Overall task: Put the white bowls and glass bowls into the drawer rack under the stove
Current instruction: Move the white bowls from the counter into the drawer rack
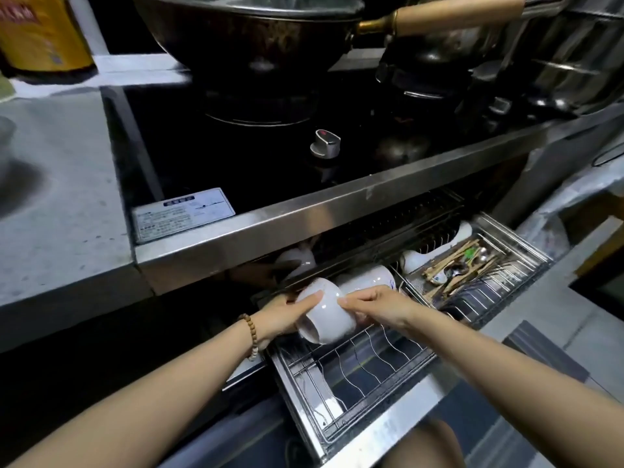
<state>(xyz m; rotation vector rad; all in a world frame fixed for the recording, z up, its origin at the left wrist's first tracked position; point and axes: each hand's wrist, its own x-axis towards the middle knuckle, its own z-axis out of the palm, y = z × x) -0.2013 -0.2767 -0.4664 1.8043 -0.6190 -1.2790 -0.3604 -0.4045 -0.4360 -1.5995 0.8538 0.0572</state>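
A white bowl (327, 312) lies on its side over the left part of the pulled-out wire drawer rack (364, 363) under the stove. My left hand (287, 315) grips its left side and my right hand (378, 307) grips its right side. Just behind it another white bowl (369, 276) rests in the rack. A further white bowl (297, 260) sits deeper under the counter edge, partly hidden. No glass bowl is visible.
A cutlery tray (472, 265) with chopsticks and spoons fills the rack's right side, with white dishes (418, 258) behind it. Above, the steel counter edge (304, 224) overhangs the drawer. A wok (243, 25) and a stove knob (326, 143) sit on the cooktop.
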